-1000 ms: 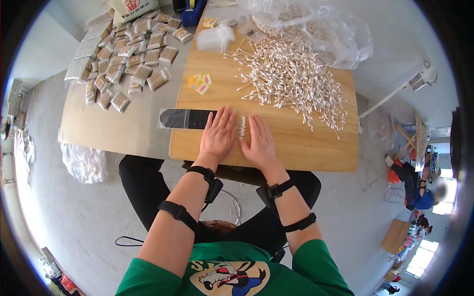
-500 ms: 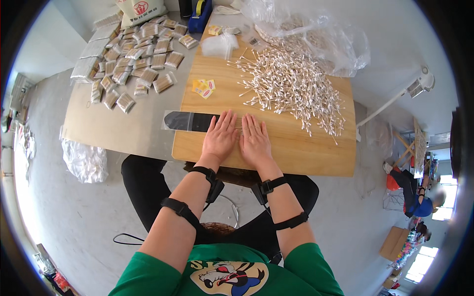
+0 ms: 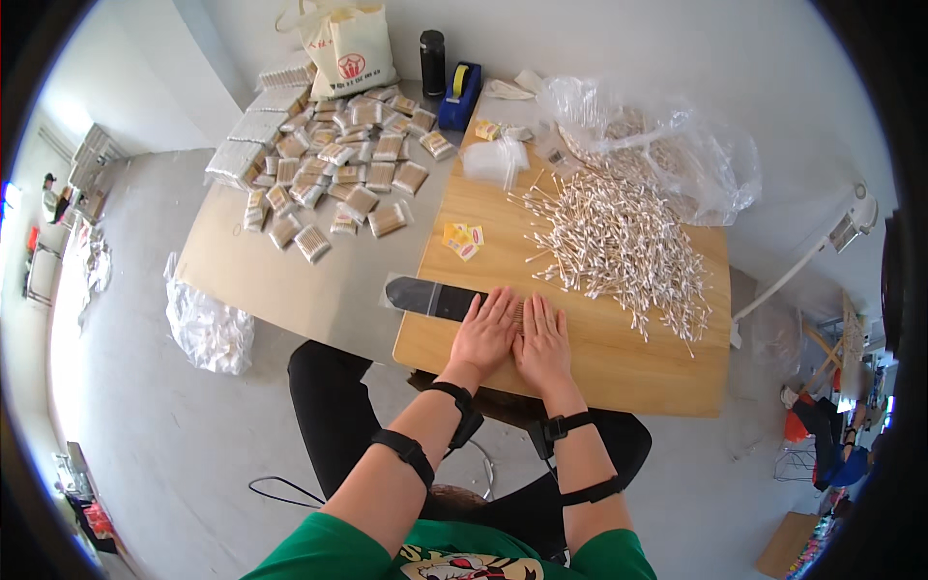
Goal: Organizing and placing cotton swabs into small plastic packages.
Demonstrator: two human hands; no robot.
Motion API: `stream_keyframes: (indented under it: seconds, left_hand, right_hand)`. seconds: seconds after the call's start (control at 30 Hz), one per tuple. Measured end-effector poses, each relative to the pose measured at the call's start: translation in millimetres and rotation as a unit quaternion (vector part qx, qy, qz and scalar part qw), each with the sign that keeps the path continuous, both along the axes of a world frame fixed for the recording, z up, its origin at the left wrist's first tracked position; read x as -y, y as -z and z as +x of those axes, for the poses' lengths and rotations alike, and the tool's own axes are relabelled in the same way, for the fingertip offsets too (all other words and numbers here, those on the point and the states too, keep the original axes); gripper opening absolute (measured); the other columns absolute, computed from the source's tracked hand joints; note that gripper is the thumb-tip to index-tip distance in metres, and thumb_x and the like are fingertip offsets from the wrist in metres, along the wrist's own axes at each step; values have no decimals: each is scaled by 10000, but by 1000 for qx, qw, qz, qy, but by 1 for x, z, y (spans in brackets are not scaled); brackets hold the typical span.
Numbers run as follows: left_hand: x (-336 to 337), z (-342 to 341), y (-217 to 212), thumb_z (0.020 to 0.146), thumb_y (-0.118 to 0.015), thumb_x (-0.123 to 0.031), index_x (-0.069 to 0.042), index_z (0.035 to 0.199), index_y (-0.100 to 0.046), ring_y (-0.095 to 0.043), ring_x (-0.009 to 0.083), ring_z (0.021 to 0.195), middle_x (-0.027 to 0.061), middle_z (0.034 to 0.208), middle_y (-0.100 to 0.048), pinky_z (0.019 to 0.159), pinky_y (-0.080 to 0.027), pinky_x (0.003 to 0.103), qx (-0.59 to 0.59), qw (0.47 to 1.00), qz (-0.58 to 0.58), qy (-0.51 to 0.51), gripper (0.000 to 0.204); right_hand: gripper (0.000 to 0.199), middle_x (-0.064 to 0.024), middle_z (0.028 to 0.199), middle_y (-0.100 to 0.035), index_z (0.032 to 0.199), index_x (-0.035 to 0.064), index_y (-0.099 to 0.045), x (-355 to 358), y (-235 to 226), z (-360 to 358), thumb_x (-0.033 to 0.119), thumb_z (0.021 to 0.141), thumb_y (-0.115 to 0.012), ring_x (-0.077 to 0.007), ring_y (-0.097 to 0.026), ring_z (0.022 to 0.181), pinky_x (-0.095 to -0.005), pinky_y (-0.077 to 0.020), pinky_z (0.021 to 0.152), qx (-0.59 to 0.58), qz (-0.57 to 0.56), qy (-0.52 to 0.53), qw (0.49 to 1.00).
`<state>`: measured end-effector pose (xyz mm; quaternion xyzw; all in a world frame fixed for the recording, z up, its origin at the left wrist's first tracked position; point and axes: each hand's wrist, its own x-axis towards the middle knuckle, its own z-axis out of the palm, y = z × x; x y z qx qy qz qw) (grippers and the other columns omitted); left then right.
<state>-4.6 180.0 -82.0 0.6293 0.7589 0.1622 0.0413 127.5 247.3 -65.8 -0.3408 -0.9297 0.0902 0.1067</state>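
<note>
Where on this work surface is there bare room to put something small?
On the wooden board, right of the right hand and nearer than the swab heap; on the left table, nearer than the loose packets. Both far sides are crowded.

Near edge of the wooden tabletop point(image 3: 619, 387): left hand point(image 3: 485, 331) covers the right end of the dark strip point(image 3: 437, 299); it and the right hand point(image 3: 543, 340) hide most of the swabs point(image 3: 519, 314) under them, just a sliver in the gap, count unreadable. Far right corner: clear bag point(image 3: 710, 174) blurs its contents, probably more swabs. Left edge: print on yellow cards point(image 3: 468, 248) too small. Green shirt point(image 3: 324, 551) cut by lower picture edge; co-worker's point(image 3: 848, 467) head lost at dark rim.
</note>
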Motion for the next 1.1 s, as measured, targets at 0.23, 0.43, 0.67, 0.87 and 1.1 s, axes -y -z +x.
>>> stream_keyframes:
  seconds: [0.23, 0.43, 0.67, 0.87, 1.1]
  left_hand:
    - [-1, 1, 3, 998, -415, -334, -123, 1463, -431, -270, 223, 1464, 76, 1551, -362, 1199, -184, 435, 31, 999, 12, -7, 511]
    - [-8, -3, 0, 984, -443, -325, -104, 1455, -439, -328, 235, 1435, 84, 1540, -379, 1188, -209, 437, -20, 1000, -22, 0, 520]
    - [-4, -2, 2, 1010, -406, -328, -120, 1474, -412, -306, 215, 1447, 67, 1548, -370, 1198, -200, 429, -9, 1000, 6, -10, 508]
    - [-2, -1, 0, 1018, -393, -323, -121, 1476, -409, -300, 208, 1451, 60, 1556, -356, 1202, -194, 424, -25, 1000, 0, -13, 502]
    - [-2, 0, -3, 1018, -393, -323, -116, 1477, -405, -297, 207, 1452, 55, 1559, -352, 1200, -201, 418, -11, 1000, 3, -16, 504]
  right_hand:
    - [607, -195, 1515, -385, 1460, -19, -376, 8, 10, -1, 265, 936, -490, -322, -320, 1436, -532, -197, 1179, -17, 25, 16, 999]
    - [385, -182, 1321, -549, 1246, 13, -571, 5, 8, 6, 109, 875, -534, -359, -457, 1318, -490, -354, 1094, -174, -8, 58, 983]
    - [131, -96, 904, -651, 714, 39, -672, 4, 8, 13, -49, 716, -575, -339, -625, 1036, -430, -489, 929, -326, -29, 77, 942]
    - [152, -98, 908, -644, 736, 41, -689, 5, 9, 13, -52, 720, -570, -331, -623, 1046, -429, -489, 914, -322, -32, 82, 943]
    - [162, -94, 904, -643, 742, 42, -697, 4, 11, 13, -54, 710, -570, -327, -621, 1041, -434, -485, 914, -315, -24, 85, 945]
